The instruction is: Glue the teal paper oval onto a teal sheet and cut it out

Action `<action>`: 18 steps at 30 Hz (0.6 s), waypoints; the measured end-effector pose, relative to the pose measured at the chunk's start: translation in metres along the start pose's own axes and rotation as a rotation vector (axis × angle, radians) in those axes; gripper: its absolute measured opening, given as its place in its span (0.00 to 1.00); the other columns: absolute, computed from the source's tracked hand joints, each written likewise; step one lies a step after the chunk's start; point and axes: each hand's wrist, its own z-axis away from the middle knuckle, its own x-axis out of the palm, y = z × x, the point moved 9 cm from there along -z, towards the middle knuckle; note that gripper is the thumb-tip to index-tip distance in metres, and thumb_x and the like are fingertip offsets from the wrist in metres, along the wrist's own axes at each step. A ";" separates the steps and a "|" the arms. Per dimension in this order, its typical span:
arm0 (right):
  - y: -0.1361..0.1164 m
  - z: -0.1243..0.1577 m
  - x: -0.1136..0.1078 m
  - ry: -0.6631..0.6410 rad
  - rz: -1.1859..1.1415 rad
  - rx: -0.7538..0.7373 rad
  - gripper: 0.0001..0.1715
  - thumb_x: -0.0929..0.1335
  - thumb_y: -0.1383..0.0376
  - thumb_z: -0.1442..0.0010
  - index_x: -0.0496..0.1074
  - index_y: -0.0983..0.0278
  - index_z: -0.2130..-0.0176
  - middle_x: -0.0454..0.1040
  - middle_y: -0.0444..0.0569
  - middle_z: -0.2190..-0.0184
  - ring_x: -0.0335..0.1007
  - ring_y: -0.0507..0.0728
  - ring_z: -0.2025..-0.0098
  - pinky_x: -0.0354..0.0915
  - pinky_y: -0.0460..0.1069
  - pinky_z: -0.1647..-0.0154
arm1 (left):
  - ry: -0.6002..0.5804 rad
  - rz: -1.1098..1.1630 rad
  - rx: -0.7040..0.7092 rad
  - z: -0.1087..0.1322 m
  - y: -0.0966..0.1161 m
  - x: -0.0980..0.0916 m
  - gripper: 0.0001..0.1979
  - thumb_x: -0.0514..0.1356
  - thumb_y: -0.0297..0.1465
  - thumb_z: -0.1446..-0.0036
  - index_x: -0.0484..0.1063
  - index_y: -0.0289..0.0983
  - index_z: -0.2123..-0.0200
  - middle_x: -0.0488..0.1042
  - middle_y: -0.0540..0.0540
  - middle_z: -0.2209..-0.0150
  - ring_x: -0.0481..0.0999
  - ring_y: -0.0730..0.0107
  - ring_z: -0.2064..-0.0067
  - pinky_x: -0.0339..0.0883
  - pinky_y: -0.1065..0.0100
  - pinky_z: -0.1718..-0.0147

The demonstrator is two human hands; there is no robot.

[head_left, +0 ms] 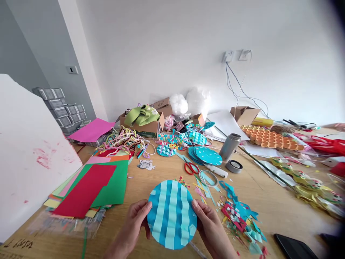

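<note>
A round paper disc point(171, 214), woven in dark and light blue wavy stripes, is held just above the wooden table point(151, 180) near its front edge. My left hand point(132, 226) grips its left rim, thumb on top. On the right rim my right hand point(211, 226) does the same, fingers curled under the paper. Both hands are closed on the disc.
Coloured paper sheets point(94, 187) lie stacked to the left, paper scraps point(239, 216) to the right. Behind the disc are red scissors point(191, 167), a tape roll point(208, 177), blue dotted discs point(207, 155), a metal flask point(229, 146), an egg tray point(272, 138), cardboard boxes point(147, 124) and a phone point(293, 246).
</note>
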 end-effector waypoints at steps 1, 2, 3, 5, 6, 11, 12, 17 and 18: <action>0.000 -0.001 -0.001 -0.002 -0.001 0.003 0.22 0.75 0.50 0.51 0.74 0.68 0.72 0.70 0.45 0.78 0.61 0.48 0.75 0.59 0.43 0.73 | -0.008 -0.016 0.008 -0.001 0.000 0.000 0.24 0.62 0.51 0.52 0.61 0.37 0.80 0.57 0.55 0.84 0.63 0.75 0.84 0.60 0.74 0.88; 0.000 -0.001 -0.001 -0.003 -0.002 0.002 0.22 0.75 0.50 0.51 0.74 0.68 0.72 0.70 0.44 0.78 0.61 0.48 0.75 0.59 0.43 0.74 | -0.014 -0.042 0.019 -0.001 -0.001 0.000 0.24 0.61 0.51 0.51 0.60 0.37 0.80 0.58 0.55 0.84 0.63 0.75 0.84 0.60 0.74 0.88; 0.000 -0.001 -0.001 -0.006 -0.001 -0.002 0.22 0.75 0.50 0.52 0.74 0.67 0.73 0.69 0.44 0.79 0.60 0.48 0.76 0.58 0.43 0.74 | -0.015 -0.076 0.032 -0.002 -0.001 0.000 0.25 0.60 0.52 0.50 0.60 0.37 0.80 0.58 0.55 0.85 0.63 0.75 0.84 0.59 0.74 0.88; -0.001 -0.001 -0.001 -0.016 0.011 -0.016 0.23 0.75 0.50 0.51 0.71 0.67 0.75 0.66 0.42 0.81 0.58 0.47 0.77 0.55 0.43 0.76 | -0.005 -0.155 0.055 -0.003 -0.002 -0.002 0.25 0.59 0.53 0.49 0.61 0.37 0.79 0.59 0.55 0.85 0.64 0.75 0.84 0.58 0.75 0.88; -0.002 -0.002 -0.002 -0.024 0.024 -0.024 0.24 0.74 0.49 0.51 0.70 0.67 0.76 0.65 0.42 0.81 0.57 0.47 0.78 0.54 0.43 0.76 | 0.005 -0.189 0.062 -0.004 -0.003 -0.003 0.25 0.58 0.53 0.49 0.61 0.37 0.78 0.59 0.55 0.85 0.63 0.76 0.84 0.57 0.75 0.88; 0.006 -0.005 0.001 -0.160 0.161 -0.029 0.25 0.70 0.47 0.46 0.70 0.66 0.74 0.64 0.42 0.82 0.58 0.47 0.79 0.56 0.44 0.76 | 0.099 -0.220 0.066 -0.007 -0.011 -0.014 0.27 0.58 0.56 0.51 0.61 0.37 0.78 0.56 0.57 0.85 0.60 0.78 0.86 0.54 0.76 0.89; 0.009 -0.007 0.002 -0.192 0.184 -0.026 0.25 0.70 0.47 0.45 0.70 0.67 0.73 0.64 0.42 0.82 0.59 0.47 0.79 0.56 0.44 0.77 | 0.124 -0.205 0.058 -0.008 -0.013 -0.016 0.27 0.59 0.56 0.53 0.61 0.37 0.79 0.56 0.57 0.85 0.60 0.78 0.86 0.54 0.76 0.89; 0.012 -0.011 -0.006 -0.142 0.105 0.012 0.24 0.71 0.49 0.46 0.70 0.67 0.75 0.63 0.41 0.84 0.60 0.47 0.82 0.56 0.43 0.80 | 0.164 -0.009 -0.023 -0.010 -0.016 -0.013 0.30 0.58 0.59 0.54 0.62 0.36 0.82 0.60 0.53 0.89 0.62 0.74 0.87 0.53 0.74 0.89; 0.010 -0.011 -0.008 -0.107 0.054 0.018 0.23 0.72 0.50 0.47 0.70 0.67 0.75 0.64 0.41 0.84 0.60 0.47 0.83 0.57 0.44 0.80 | 0.157 0.037 -0.037 -0.009 -0.013 -0.011 0.30 0.58 0.59 0.54 0.64 0.36 0.82 0.62 0.51 0.89 0.64 0.73 0.87 0.53 0.74 0.89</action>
